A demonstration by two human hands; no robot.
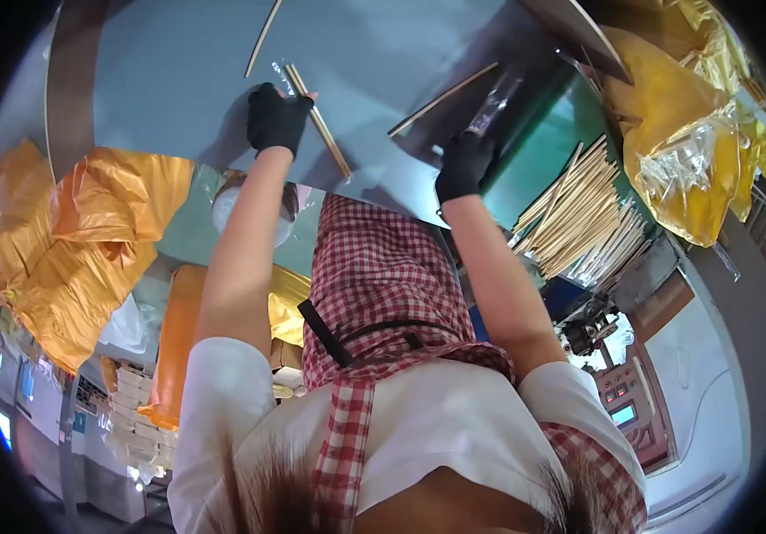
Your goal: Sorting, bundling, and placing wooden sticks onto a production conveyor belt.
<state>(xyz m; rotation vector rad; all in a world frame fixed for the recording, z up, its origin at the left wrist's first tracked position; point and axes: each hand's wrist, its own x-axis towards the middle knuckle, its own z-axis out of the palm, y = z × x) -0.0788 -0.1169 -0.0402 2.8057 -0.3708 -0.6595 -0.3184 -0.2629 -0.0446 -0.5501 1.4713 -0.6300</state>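
Note:
My left hand [278, 117], in a black fingerless glove, is closed around a few thin wooden chopsticks [330, 147] held just above the grey tabletop [178, 80]. A bit of clear film shows at their far end. My right hand [465, 167], also gloved in black, pinches a clear plastic sleeve [497, 102] that sticks out beyond the fingers; the fingertips are partly hidden. Between the hands one loose chopstick [443, 99] lies at a slant. Another chopstick [263, 37] rests farther off, beyond my left hand.
A large heap of chopsticks [570, 209] lies to the right on a green surface, beside wrapped ones [612, 249]. Yellow plastic bags [681, 133] stand at the far right. Orange plastic sheeting [89, 240] hangs at the left. A machine control panel [628, 400] is at the lower right.

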